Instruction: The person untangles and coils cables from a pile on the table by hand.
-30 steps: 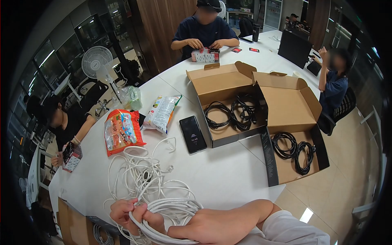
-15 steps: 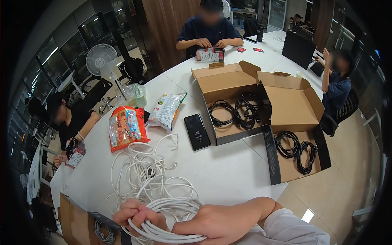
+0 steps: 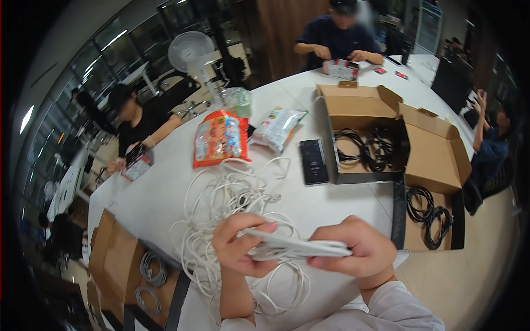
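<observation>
Between my two hands a coiled white cable (image 3: 292, 246) is held nearly edge-on above the table. My left hand (image 3: 240, 245) grips one side of the coil, with the fingers curled around it. Opposite, my right hand (image 3: 353, 248) is closed on the other side. Beneath and behind them spreads a loose tangle of white cables (image 3: 207, 220), with a plug end near its middle. I cannot tell whether the coil still joins the tangle.
Two open cardboard boxes (image 3: 359, 177) with coiled black cables stand right; another box (image 3: 118, 259) with grey coils is lower left. A phone (image 3: 314, 163), an orange snack bag (image 3: 221, 140) and a white snack bag (image 3: 279, 129) lie beyond the tangle. Other people sit around the table (image 3: 143, 204).
My hands have lifted the coil off the tangle and tilted it from face-up to nearly edge-on. The head view has swung left, so the scene shifts right.
</observation>
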`<state>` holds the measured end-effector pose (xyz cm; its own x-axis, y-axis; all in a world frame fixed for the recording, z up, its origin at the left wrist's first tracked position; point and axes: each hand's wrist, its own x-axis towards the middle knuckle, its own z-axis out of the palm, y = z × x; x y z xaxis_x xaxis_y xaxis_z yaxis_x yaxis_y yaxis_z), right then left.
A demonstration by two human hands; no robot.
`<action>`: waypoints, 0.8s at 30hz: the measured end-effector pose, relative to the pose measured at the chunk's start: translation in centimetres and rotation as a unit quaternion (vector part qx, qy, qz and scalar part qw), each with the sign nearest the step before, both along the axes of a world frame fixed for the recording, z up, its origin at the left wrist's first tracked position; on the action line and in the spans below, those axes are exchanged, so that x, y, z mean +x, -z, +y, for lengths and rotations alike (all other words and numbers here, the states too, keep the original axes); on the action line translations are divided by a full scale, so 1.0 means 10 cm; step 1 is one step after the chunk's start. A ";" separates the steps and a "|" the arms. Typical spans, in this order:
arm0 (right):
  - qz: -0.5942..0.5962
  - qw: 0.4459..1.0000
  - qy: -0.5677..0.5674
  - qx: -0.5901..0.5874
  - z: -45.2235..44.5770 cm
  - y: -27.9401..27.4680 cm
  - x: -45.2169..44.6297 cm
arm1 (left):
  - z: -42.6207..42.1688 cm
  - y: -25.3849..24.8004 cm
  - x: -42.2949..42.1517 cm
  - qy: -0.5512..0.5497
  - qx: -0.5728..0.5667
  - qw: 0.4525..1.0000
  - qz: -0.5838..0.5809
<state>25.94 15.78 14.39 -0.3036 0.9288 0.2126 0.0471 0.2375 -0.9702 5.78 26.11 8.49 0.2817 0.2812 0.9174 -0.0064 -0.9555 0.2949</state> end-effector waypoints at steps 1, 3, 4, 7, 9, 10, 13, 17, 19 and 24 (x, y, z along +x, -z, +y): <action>0.008 1.000 0.015 0.005 0.00 0.04 0.00 | 0.00 0.02 -0.01 0.009 -0.008 1.000 -0.011; 0.013 1.000 0.025 0.006 0.02 0.05 -0.03 | 0.01 0.05 -0.06 0.000 0.030 0.999 -0.014; 0.009 1.000 0.022 0.005 0.02 0.03 -0.04 | 0.02 0.06 -0.07 -0.001 0.049 0.999 -0.016; -0.017 1.000 0.012 0.011 0.02 0.03 -0.08 | 0.03 0.11 -0.06 -0.066 0.078 0.994 -0.037; -0.021 1.000 -0.005 0.017 0.02 0.06 -0.06 | 0.00 0.14 -0.06 -0.105 0.093 0.989 -0.051; -0.023 1.000 -0.001 0.012 0.01 0.06 -0.05 | 0.00 0.17 -0.05 -0.117 0.101 0.986 -0.065; -0.023 1.000 0.012 0.005 0.01 0.03 -0.08 | -0.03 0.19 -0.02 -0.169 0.113 0.975 -0.095; -0.004 1.000 0.027 0.006 0.00 0.07 -0.12 | 0.00 0.20 -0.06 -0.159 0.128 0.972 -0.113; 0.003 1.000 0.023 0.012 0.00 0.07 -0.13 | -0.03 0.20 -0.12 -0.152 0.101 0.978 -0.099; -0.031 0.997 0.070 0.022 0.03 0.06 -0.15 | -0.05 0.20 0.10 -0.036 -0.139 0.970 -0.196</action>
<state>24.41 16.09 13.80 -0.1851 0.9530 0.2398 0.1415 0.2673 -0.9532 6.75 25.66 6.50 -0.1024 0.5387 0.8363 -0.1067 -0.8418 0.5292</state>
